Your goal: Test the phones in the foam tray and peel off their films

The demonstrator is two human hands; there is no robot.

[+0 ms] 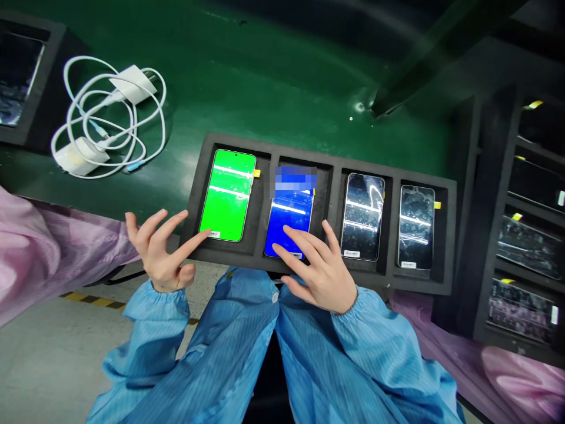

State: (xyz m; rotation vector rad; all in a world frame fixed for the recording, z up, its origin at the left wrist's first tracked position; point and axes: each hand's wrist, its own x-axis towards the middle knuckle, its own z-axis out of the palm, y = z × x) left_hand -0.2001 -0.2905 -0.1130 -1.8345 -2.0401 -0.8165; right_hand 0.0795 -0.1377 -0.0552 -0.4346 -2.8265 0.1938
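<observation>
A black foam tray [260,250] lies on the green table and holds several phones side by side. The leftmost phone [228,194] shows a bright green screen; my left hand [161,253] is open with spread fingers, its index fingertip touching that phone's lower left corner. The second phone [289,221] shows a blue screen; my right hand [320,268] is open and rests its fingertips on the lower part of that screen. Two phones with dark screens [362,216] [415,227] fill the right slots, untouched. Both my arms wear blue sleeves.
Two white chargers with coiled cables [106,118] lie on the green table at the left. Another dark tray [22,76] sits at the far left. A black rack of phones [527,235] stands at the right. Pink sleeves of other people [39,247] [512,365] flank me.
</observation>
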